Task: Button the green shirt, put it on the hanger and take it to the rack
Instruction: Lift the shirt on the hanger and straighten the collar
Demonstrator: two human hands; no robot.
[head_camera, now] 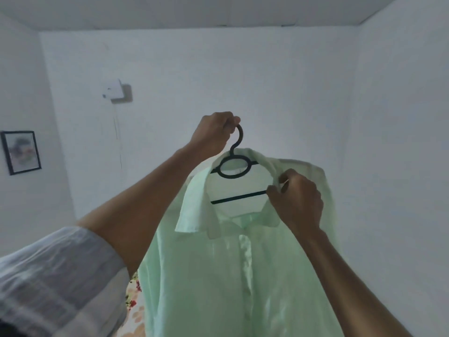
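Note:
A pale green shirt (pixel 226 276) hangs in front of me on a black hanger (pixel 233 167), its front placket closed down the middle. My left hand (pixel 213 135) grips the hanger's hook from the left and holds everything up at head height. My right hand (pixel 297 203) pinches the right side of the shirt's collar, next to the end of the hanger's lower bar. The hanger's shoulders are hidden inside the shirt. No rack is in view.
White walls and a ceiling fill the background. A framed picture (pixel 21 152) hangs on the left wall, and a small white wall fixture (pixel 116 92) with a cord sits higher up. A floral fabric (pixel 134 302) shows below the shirt's left edge.

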